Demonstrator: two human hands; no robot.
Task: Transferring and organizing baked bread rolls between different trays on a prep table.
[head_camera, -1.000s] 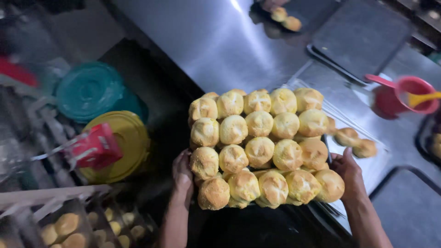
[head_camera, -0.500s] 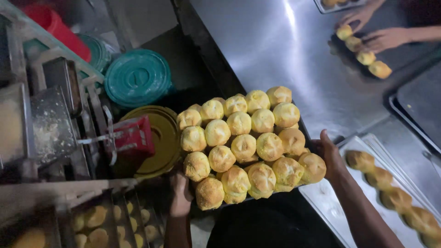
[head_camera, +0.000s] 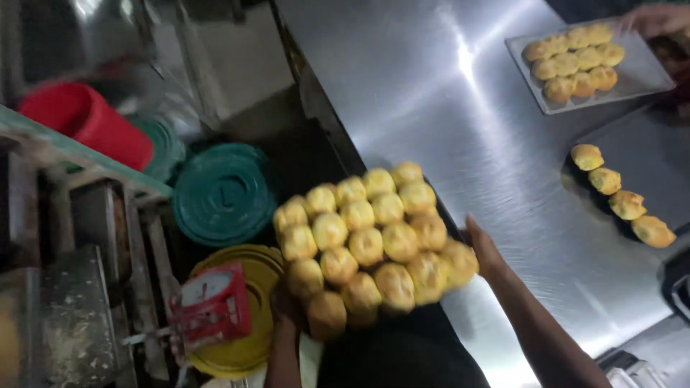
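I hold a tray packed with several golden bread buns [head_camera: 370, 244] in rows; the tray itself is almost hidden under them. My left hand [head_camera: 286, 307] grips its near left edge, mostly covered by the buns. My right hand [head_camera: 485, 251] grips the right edge, next to the steel table [head_camera: 445, 108]. The tray hangs over the dark gap between the table edge and the bins on the left.
A red kitchen scale [head_camera: 210, 307] sits above a yellow lid [head_camera: 244, 352]. Green bin lids [head_camera: 224, 194] and a red bucket [head_camera: 86, 122] stand left, by a metal rack [head_camera: 79, 237]. On the table lie a tray of buns [head_camera: 578, 61], loose buns [head_camera: 625, 201] and another person's hand [head_camera: 658, 18].
The tray of buns has swung left off the table toward the bins. My view has turned left, so the table's other buns now sit far right.
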